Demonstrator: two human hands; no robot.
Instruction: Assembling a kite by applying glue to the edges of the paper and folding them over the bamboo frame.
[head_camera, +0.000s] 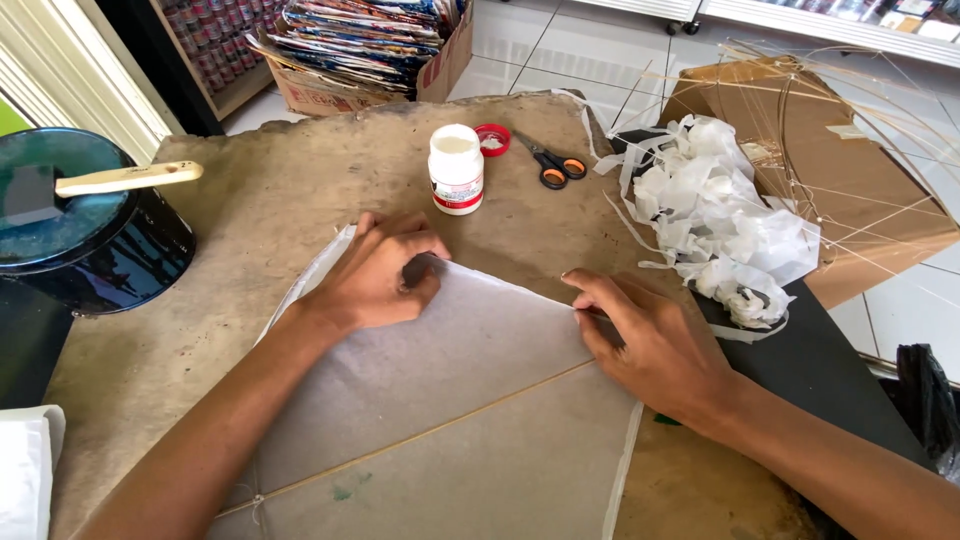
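Observation:
A sheet of thin white paper (470, 400) with a thin stick across it lies on a worn brown board (260, 200). My left hand (380, 275) presses on the sheet's upper corner, fingers curled over the edge. My right hand (645, 340) lies flat on the sheet's right edge, fingertips pinching the folded border. An open white glue jar (456, 170) stands just beyond my left hand, its red lid (492, 139) beside it.
Orange-handled scissors (552, 165) lie behind the jar. A heap of white paper scraps (720, 220) sits at right, by thin stick frames (840, 130) on cardboard. A dark round tin (80, 220) with a wooden-handled tool stands at left. A box of magazines (360, 45) is on the floor.

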